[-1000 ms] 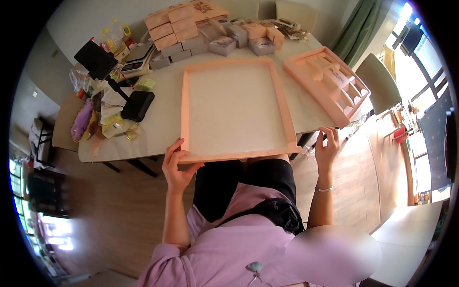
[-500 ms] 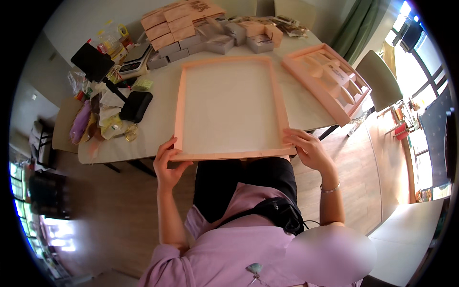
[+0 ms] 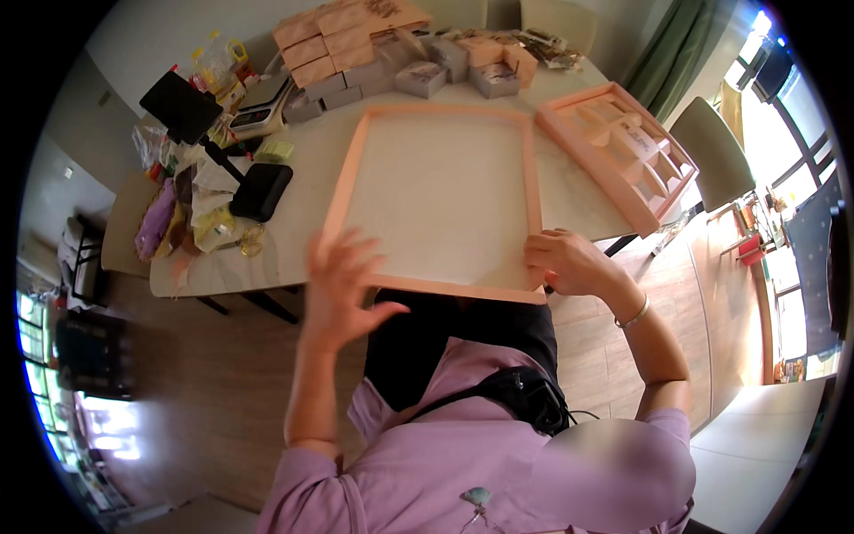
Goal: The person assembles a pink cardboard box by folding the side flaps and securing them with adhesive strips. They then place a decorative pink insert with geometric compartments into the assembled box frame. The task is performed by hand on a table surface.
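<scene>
In front of me a large shallow box (image 3: pixel 445 196) with low peach-pink walls and a white inside lies open on the table, its near edge at the table's front above my lap. My right hand (image 3: pixel 569 262) grips the right wall close to the near right corner, fingers over the rim. Over the near left corner is my left hand (image 3: pixel 334 294), somewhat blurred, with its fingers and thumb spread and nothing held. Whether it touches the rim I cannot tell. To the right sits a peach divided box (image 3: pixel 614 147) with several compartments.
Stacked peach and grey boxes (image 3: pixel 334 49) fill the back of the table (image 3: pixel 307 178). A black stand (image 3: pixel 261 191), a scale (image 3: pixel 258 111), bottles (image 3: pixel 213 67) and bags crowd its left side. One chair (image 3: pixel 707 147) stands at the right.
My left hand has let go of the near left corner and spread its fingers. The shallow box has turned slightly, its near right corner now lower in view; my right hand still grips it.
</scene>
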Motion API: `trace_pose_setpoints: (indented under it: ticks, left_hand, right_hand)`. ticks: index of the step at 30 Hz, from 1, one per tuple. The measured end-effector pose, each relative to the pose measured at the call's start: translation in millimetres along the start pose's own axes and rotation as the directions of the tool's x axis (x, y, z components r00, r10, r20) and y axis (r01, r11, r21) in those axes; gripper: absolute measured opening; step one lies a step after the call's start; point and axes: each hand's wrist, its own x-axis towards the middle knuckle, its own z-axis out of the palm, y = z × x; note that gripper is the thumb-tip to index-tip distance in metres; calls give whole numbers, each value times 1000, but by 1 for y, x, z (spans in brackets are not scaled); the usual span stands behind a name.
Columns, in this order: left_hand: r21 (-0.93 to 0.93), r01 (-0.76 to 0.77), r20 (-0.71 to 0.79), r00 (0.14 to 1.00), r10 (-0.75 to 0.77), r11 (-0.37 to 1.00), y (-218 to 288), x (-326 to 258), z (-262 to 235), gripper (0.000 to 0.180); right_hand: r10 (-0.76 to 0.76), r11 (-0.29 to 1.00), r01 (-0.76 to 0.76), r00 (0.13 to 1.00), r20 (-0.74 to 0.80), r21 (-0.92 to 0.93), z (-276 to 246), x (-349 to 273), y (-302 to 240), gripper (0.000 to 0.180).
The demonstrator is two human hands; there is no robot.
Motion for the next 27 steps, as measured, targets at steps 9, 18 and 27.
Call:
trace_pose_setpoints:
  ticks: [9,18,27]
  left_hand:
    - [-33,-255,60,965,256,966,112,27,104,41]
    - [-120,-235,-19,972,235,964,114,35,114,29]
    - [-68,-298,37,953,301,952,118,46,113,24]
  right_hand:
    - [137,977,-37,865,482,-210,-16,45,-21,26]
    - [278,835,-540,583,764,107,-26,77,3,14]
    - [376,918,-162,651,659,-363,-15,69,-20,16]
